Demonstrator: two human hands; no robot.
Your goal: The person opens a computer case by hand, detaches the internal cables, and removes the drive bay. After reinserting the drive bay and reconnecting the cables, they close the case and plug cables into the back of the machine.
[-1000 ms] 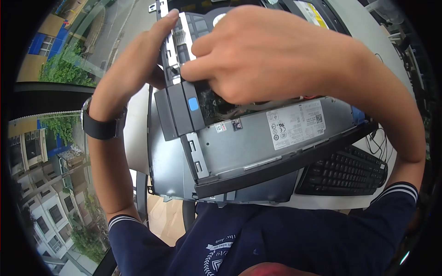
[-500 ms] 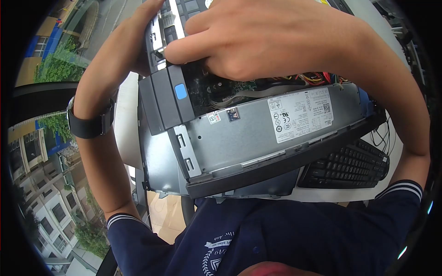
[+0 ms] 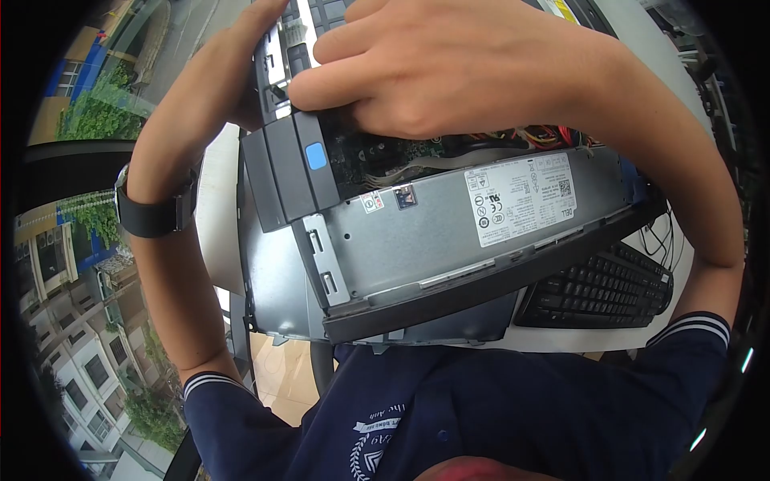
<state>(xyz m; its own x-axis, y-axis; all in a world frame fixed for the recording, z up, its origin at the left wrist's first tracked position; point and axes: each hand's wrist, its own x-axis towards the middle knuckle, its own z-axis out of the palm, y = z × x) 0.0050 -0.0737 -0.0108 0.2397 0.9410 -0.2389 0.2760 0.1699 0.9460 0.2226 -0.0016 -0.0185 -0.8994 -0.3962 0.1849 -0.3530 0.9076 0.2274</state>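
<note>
Computer case (image 3: 449,240): open desktop chassis, side panel off, lying tilted at the near edge of the table, directly in front of the person's chest; its lower black edge overhangs the table rim.
Power supply (image 3: 473,220): grey metal box inside the case, nearest the camera, carrying a white rating label (image 3: 520,199) and two small stickers.
Drive bay (image 3: 293,172): dark grey block at the left end of the case, with a blue release tab (image 3: 316,156) on its face.
Internal parts: green circuit board (image 3: 401,152) and a grey ribbon cable just behind the power supply; red and yellow wires (image 3: 553,136) showing under the right wrist.
Right hand (image 3: 449,68): over the top of the case interior, fingers curled down tightly, thumb tip pressed at the upper edge of the drive bay; what the fingertips have beneath them cannot be told.
Left hand (image 3: 241,60): on the far left corner of the case, fingers bent round the perforated metal frame (image 3: 281,56) and gripping it; fingertips largely hidden behind the frame.
Wristwatch (image 3: 152,212): black band on the left wrist.
Keyboard (image 3: 597,293): black, flat on the table, just to the right of the case and partly under its edge.
Table (image 3: 212,216): white, rounded edge, visible left of the case and at the upper right.
Cables (image 3: 662,240): thin black leads on the table beyond the keyboard.
Room: large window (image 3: 72,240) at left, with buildings, trees and a street seen far below.
Clothing: navy shirt (image 3: 481,417) with white-striped sleeve cuffs and a white crest.
</note>
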